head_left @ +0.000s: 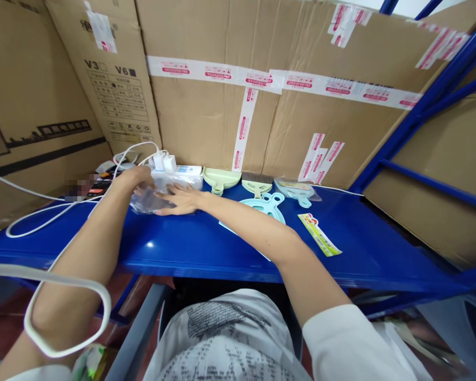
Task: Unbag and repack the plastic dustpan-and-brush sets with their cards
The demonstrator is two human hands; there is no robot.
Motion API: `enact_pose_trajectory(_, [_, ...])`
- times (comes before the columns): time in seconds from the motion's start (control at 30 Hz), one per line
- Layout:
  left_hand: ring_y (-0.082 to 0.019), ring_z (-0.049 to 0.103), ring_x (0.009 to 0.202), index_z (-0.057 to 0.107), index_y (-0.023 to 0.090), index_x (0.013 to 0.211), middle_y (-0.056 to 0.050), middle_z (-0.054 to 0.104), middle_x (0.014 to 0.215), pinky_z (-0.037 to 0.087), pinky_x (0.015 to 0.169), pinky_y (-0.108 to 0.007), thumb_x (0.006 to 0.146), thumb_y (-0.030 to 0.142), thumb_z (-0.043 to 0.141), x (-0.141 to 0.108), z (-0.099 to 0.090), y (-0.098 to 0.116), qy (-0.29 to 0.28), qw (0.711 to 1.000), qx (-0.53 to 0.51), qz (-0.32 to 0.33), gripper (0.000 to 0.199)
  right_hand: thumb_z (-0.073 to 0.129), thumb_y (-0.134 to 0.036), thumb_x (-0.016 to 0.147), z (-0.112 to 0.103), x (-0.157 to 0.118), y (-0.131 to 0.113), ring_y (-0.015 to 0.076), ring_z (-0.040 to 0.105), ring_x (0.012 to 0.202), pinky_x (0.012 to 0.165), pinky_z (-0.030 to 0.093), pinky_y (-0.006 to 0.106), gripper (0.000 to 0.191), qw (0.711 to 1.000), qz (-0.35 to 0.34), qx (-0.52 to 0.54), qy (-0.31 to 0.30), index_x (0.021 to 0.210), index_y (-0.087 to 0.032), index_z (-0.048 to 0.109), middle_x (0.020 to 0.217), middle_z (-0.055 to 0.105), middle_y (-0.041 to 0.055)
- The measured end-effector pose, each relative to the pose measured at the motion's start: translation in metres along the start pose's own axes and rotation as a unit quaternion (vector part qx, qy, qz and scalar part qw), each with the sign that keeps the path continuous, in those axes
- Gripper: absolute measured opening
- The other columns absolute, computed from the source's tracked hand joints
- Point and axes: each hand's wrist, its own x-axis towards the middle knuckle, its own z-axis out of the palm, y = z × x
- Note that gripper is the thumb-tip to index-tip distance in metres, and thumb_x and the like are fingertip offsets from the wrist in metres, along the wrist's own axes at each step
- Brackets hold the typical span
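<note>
A crumpled clear plastic bag [146, 203] lies on the blue table at the left. My left hand [139, 177] bends over its back left side, fingers curled and partly hidden, seemingly gripping the film. Across the bag's right part, my right hand [181, 199] rests flat with its fingers spread. Just behind both hands are a white box-like object [189, 170] and white plug adapters [164, 161] with cables. Under my right forearm sits a light blue dustpan-like piece [275, 207] with round loops, partly covered.
A pale green dustpan [222, 179], a small brush [257, 184] and a bagged light blue item [295, 189] line the back. A printed card [319, 235] lies to the right. White cable [69, 283] loops over my left forearm. Cardboard walls [198, 121] and blue frame bars [416, 121] enclose the table [365, 248].
</note>
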Motion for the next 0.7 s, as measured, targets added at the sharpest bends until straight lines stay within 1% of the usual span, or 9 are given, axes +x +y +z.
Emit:
enact_pose_trajectory(0.03, [-0.027,0.068,0.067,0.070,-0.004,0.086,-0.013,0.065,0.057,0.056,0.065,-0.036,0.078,0.053,0.084,0.000,-0.001,0.000,-0.024,1.000,0.003,-0.014,0.059,0.054,-0.078,0.095,0.000,0.001,0.000,0.0442,0.009,0.164,0.127,0.006,0.074,0.092,1.000,-0.006,-0.004,0.006,0.170,-0.030,0.029,0.177,0.014,0.0170])
enact_pose_trajectory(0.1, [-0.027,0.069,0.068,0.070,-0.006,0.093,-0.013,0.067,0.060,0.056,0.066,-0.035,0.080,0.048,0.083,0.001,-0.002,0.000,-0.044,0.999,0.008,-0.023,0.057,0.052,-0.076,0.097,0.002,0.003,-0.003,0.0445,0.011,0.163,0.127,0.008,0.074,0.092,0.999,-0.023,-0.021,0.026,0.171,-0.026,0.028,0.177,0.016,0.0191])
enact_pose_trajectory(0.2, [-0.026,0.069,0.069,0.070,-0.005,0.096,-0.011,0.067,0.060,0.056,0.068,-0.033,0.082,0.046,0.082,0.002,-0.003,0.000,-0.050,0.998,0.017,-0.026,0.054,0.050,-0.074,0.099,0.006,0.007,-0.008,0.0448,0.012,0.164,0.127,0.011,0.074,0.094,0.996,-0.050,-0.061,0.048,0.172,-0.021,0.023,0.176,0.016,0.0215])
enact_pose_trajectory(0.27, [-0.025,0.069,0.070,0.071,-0.003,0.094,-0.011,0.067,0.060,0.055,0.068,-0.032,0.084,0.045,0.081,0.004,-0.002,-0.002,-0.049,0.998,0.020,-0.025,0.050,0.048,-0.069,0.102,0.008,0.010,-0.010,0.0440,0.016,0.163,0.127,0.015,0.073,0.089,0.993,-0.070,-0.086,0.039,0.172,-0.021,0.023,0.176,0.017,0.0207])
enact_pose_trajectory(0.37, [-0.023,0.069,0.071,0.070,0.000,0.089,-0.010,0.069,0.061,0.055,0.069,-0.030,0.086,0.041,0.080,0.007,-0.002,-0.005,-0.045,0.998,0.026,-0.023,0.042,0.046,-0.055,0.106,0.010,0.015,-0.009,0.0388,0.028,0.161,0.128,0.025,0.063,0.073,0.989,-0.098,-0.112,0.015,0.169,-0.022,0.030,0.177,0.022,0.0159])
enact_pose_trajectory(0.47, [-0.022,0.068,0.070,0.070,0.002,0.083,-0.009,0.068,0.060,0.054,0.069,-0.030,0.084,0.037,0.081,0.007,-0.002,-0.005,-0.036,0.998,0.042,-0.016,0.036,0.041,-0.046,0.108,0.011,0.021,-0.008,0.0328,0.033,0.160,0.128,0.030,0.054,0.066,0.985,-0.116,-0.131,0.005,0.168,-0.023,0.031,0.177,0.025,0.0123])
enact_pose_trajectory(0.53, [-0.022,0.067,0.070,0.069,0.003,0.078,-0.008,0.067,0.059,0.053,0.069,-0.029,0.080,0.030,0.083,0.005,-0.002,-0.004,-0.026,0.998,0.052,-0.008,0.030,0.040,-0.046,0.108,0.010,0.021,-0.010,0.0317,0.033,0.160,0.129,0.030,0.053,0.067,0.984,-0.118,-0.136,0.007,0.168,-0.021,0.030,0.176,0.026,0.0126])
enact_pose_trajectory(0.6, [-0.022,0.067,0.070,0.069,0.004,0.073,-0.007,0.065,0.057,0.053,0.071,-0.029,0.073,0.018,0.084,0.003,-0.003,-0.002,-0.002,0.998,0.059,0.008,0.020,0.042,-0.054,0.106,0.002,0.014,-0.014,0.0329,0.031,0.160,0.129,0.027,0.053,0.073,0.982,-0.126,-0.135,0.022,0.168,-0.017,0.031,0.176,0.027,0.0148])
enact_pose_trajectory(0.7, [-0.023,0.067,0.072,0.068,0.007,0.072,-0.004,0.062,0.055,0.053,0.074,-0.030,0.065,0.009,0.082,0.000,-0.002,0.000,0.079,0.995,0.042,0.050,0.016,0.044,-0.064,0.104,-0.026,-0.017,-0.016,0.0336,0.032,0.160,0.130,0.024,0.051,0.080,0.974,-0.163,-0.145,0.054,0.165,-0.012,0.037,0.172,0.035,0.0170])
